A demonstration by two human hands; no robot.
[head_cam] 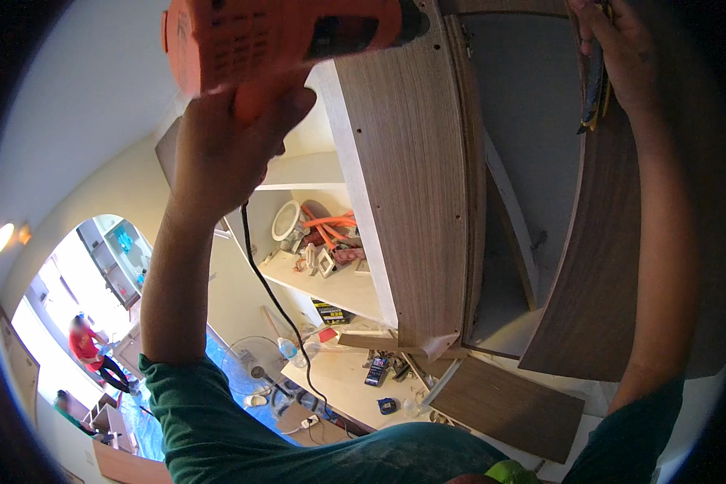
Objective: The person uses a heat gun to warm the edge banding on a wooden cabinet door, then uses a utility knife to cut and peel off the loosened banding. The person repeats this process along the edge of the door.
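An orange corded power tool [266,45] is held by its handle in my left hand [236,139], at the upper left. Its dark nose lies over the top of a wood-grain cabinet panel [399,121] with small dark holes; contact cannot be told. My right hand [623,60], at the upper right, is closed around a slim hand tool [593,97] with dark and yellow parts, of a kind I cannot tell. That hand is at the edge of a curved-looking wood-grain door [611,260]. Between the panel and the door lies an open grey cabinet compartment [520,78].
A black cord [263,284] hangs from the power tool. Below are a cluttered worktop [339,381] with a phone [376,370] and a tape measure [387,405], a loose board [508,405] and a fan [254,363]. Two people [88,348] are in the far room.
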